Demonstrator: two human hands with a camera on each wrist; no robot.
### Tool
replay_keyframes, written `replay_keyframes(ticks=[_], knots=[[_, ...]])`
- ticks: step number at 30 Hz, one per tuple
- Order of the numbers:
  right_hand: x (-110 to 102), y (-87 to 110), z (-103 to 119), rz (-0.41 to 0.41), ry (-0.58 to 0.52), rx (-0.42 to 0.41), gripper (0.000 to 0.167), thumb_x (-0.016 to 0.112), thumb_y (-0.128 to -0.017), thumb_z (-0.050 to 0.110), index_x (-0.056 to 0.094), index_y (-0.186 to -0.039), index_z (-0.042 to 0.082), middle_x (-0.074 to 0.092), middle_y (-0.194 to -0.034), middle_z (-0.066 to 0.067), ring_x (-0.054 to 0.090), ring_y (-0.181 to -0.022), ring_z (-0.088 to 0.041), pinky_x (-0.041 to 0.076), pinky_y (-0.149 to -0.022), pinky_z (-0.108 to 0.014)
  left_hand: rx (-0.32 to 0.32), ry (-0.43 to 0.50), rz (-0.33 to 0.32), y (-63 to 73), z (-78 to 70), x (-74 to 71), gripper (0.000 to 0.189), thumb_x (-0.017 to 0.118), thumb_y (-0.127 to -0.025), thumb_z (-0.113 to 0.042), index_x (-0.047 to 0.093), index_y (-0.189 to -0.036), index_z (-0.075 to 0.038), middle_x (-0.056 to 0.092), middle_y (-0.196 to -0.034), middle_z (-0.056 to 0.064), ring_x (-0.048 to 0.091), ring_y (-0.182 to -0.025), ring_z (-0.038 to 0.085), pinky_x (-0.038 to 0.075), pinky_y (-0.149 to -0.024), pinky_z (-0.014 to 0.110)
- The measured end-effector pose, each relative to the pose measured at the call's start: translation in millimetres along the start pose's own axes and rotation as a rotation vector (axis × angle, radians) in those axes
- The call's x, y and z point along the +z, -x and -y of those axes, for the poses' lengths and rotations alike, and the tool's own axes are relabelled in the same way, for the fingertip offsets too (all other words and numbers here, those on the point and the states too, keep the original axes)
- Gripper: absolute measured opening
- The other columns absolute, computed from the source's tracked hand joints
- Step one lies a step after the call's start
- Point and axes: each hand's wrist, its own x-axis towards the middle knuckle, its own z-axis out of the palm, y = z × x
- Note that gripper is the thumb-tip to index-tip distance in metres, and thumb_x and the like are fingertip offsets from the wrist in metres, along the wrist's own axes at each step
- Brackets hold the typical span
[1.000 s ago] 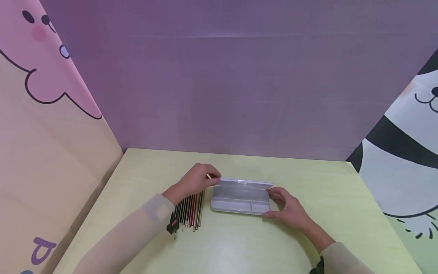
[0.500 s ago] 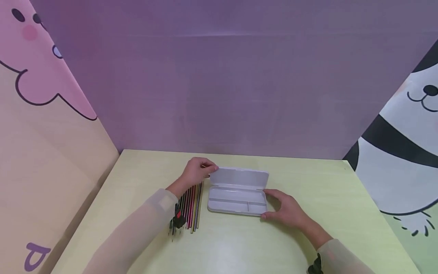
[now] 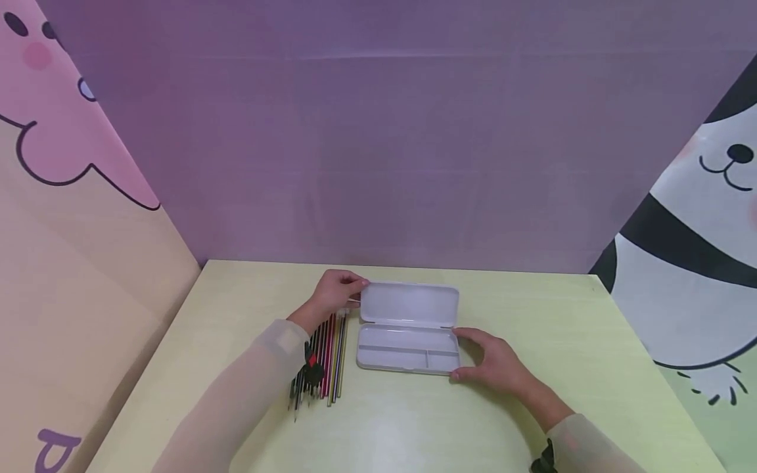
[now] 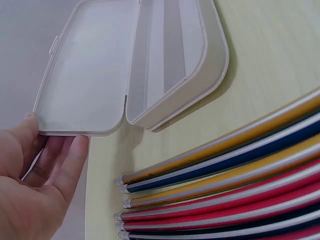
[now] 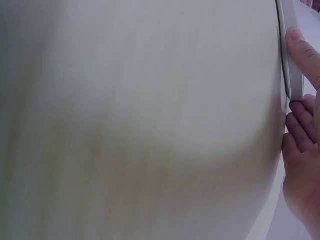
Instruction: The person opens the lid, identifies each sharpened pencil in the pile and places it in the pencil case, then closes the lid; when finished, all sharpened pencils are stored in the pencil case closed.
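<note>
A white pencil case [image 3: 408, 358] lies with its lid [image 3: 409, 303] swung back on the table; its base has a long compartment and shorter ones in front. My left hand [image 3: 338, 292] pinches the lid's left corner, thumb on the edge and fingers underneath, as the left wrist view shows. My right hand [image 3: 493, 361] holds the base's right end between thumb at the front corner and fingers at the back corner. Beside the case, partly under my left wrist, lies a row of several pencils [image 4: 225, 162], yellow, blue, red and black with silver stripes.
The pale yellow table [image 3: 414, 427] ends at a purple backdrop [image 3: 378, 164] behind the case. Printed side panels stand left and right, one with a pink cartoon figure [image 3: 65, 131], the other with a panda [image 3: 680, 276].
My left hand has swung the lid up and back from partly raised to wide open. My right hand keeps its hold on the base. The head view has shifted slightly.
</note>
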Motion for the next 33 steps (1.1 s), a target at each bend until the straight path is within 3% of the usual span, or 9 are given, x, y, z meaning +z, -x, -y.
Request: replay_keyframes(ticks=[6,15,26,33], knots=[[-0.4,-3.6,1.4,0.031,0.005,0.007,0.095,0.095,-0.062,0.05,0.06,-0.142,0.014,0.062,-0.142,-0.016,0.053,-0.135,-0.044,0.041,-0.111,-0.061,-0.037,-0.031,-0.052,-1.4,2.5,-0.4,0.023,0.068,-0.101,-0.018,0.075,-0.114,-0.001,0.074,-0.105,0.015,0.073,-0.086,0.021,0.063,-0.078,0.038],[-1.3,-9.8,2.1,0.053,0.03,0.003,0.094,0.096,-0.062,0.048,0.061,-0.141,0.011,0.063,-0.14,-0.017,0.054,-0.134,-0.044,0.043,-0.11,-0.06,-0.073,-0.043,-0.082,-6.5,5.2,0.5,0.023,0.068,-0.1,-0.016,0.075,-0.113,0.001,0.075,-0.102,0.017,0.074,-0.08,0.021,0.063,-0.075,0.039],[-1.1,-16.8,0.0,0.037,0.057,-0.025,0.094,0.095,-0.062,0.051,0.062,-0.14,0.011,0.065,-0.138,-0.016,0.057,-0.13,-0.043,0.045,-0.108,-0.06,-0.074,-0.007,-0.033,-3.5,-0.8,-7.1,0.024,0.07,-0.099,-0.019,0.074,-0.115,-0.001,0.075,-0.106,0.014,0.073,-0.092,0.024,0.062,-0.085,0.041],[-10.7,-23.2,-0.4,0.082,0.073,-0.063,0.095,0.094,-0.063,0.052,0.061,-0.14,0.008,0.065,-0.138,-0.017,0.057,-0.13,-0.042,0.046,-0.108,-0.058,-0.067,-0.009,0.002,15.4,-11.5,-23.4,0.038,0.064,-0.103,-0.029,0.067,-0.126,0.001,0.072,-0.113,0.019,0.072,-0.104,0.031,0.062,-0.087,0.04]])
